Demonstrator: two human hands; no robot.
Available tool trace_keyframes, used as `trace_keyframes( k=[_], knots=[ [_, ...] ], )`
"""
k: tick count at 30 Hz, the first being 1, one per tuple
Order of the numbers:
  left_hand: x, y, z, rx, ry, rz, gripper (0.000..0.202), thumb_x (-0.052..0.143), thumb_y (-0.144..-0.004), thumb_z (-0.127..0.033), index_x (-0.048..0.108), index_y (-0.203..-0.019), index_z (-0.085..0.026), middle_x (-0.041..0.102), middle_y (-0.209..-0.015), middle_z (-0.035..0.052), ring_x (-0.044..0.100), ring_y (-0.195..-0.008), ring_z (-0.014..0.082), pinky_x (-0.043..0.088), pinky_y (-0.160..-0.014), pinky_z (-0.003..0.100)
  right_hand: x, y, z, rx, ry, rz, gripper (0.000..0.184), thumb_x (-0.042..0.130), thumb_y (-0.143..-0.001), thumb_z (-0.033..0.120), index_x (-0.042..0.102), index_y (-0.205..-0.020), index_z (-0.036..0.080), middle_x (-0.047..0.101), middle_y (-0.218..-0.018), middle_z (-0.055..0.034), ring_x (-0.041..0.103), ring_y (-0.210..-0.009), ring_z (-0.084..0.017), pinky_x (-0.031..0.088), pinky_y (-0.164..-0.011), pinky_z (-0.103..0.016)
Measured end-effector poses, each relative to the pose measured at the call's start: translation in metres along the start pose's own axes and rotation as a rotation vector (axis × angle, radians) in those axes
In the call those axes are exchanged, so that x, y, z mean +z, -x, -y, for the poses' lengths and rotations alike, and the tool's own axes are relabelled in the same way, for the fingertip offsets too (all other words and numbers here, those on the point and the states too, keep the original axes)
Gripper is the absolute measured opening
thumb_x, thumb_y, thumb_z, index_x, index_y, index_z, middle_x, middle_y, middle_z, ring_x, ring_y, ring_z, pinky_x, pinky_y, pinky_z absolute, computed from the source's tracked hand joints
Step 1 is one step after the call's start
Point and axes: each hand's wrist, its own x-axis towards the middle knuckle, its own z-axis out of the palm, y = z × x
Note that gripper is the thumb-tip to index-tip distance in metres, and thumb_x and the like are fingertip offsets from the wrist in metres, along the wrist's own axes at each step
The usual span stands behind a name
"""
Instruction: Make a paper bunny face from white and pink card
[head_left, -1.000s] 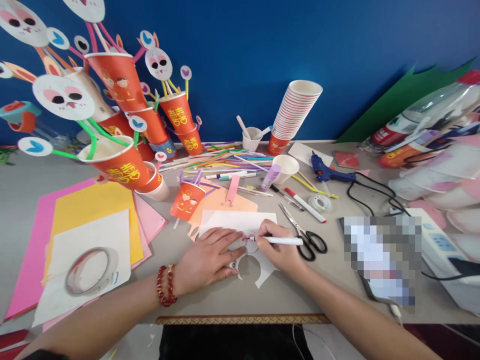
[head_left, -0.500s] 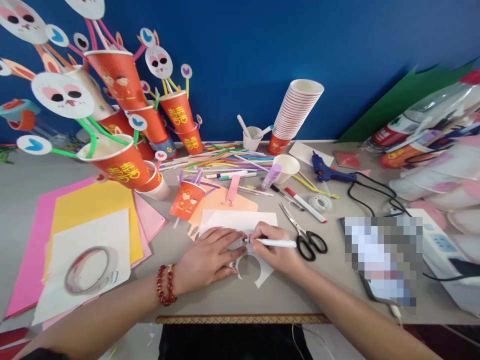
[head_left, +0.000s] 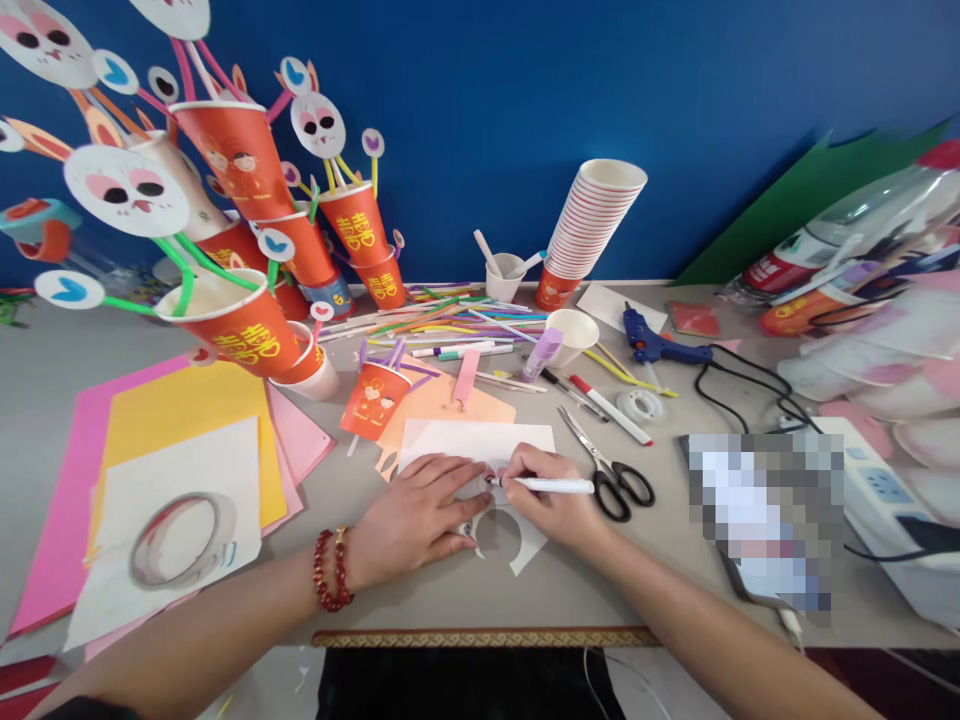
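My left hand lies flat with fingers spread on a white sheet of paper that has a round hole cut near its front edge. It presses a small paper piece, mostly hidden under the fingers. My right hand is closed on a white marker pen, whose pink tip touches the paper just right of my left fingertips. A red bead bracelet circles my left wrist.
Black-handled scissors lie right of my right hand. Coloured paper sheets and a tape ring sit at left. Decorated red cups, loose straws, a cup stack, glue gun and power strip are around.
My right hand and the pen have shifted slightly left, the tip moving closer to my left fingertips. My left hand has stayed in place.
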Motion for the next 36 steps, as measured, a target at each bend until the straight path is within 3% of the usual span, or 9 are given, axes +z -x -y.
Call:
trace_keyframes(
  k=[36],
  knots=[
    [0.002,0.0016,0.0005,-0.006,-0.001,-0.004,0.047,0.045,-0.097,-0.05,0.052,-0.136,-0.024,0.043,-0.15,0.0101,0.041,-0.134,0.0278,0.033,-0.11,0.047,0.0002,0.0002,0.0005,-0.021,-0.002,-0.029,0.012,0.052,-0.077,0.019,0.05,-0.066,0.021,0.059,-0.058,0.0018,0.05,-0.052,-0.012,0.038,-0.051,-0.022]
  ],
)
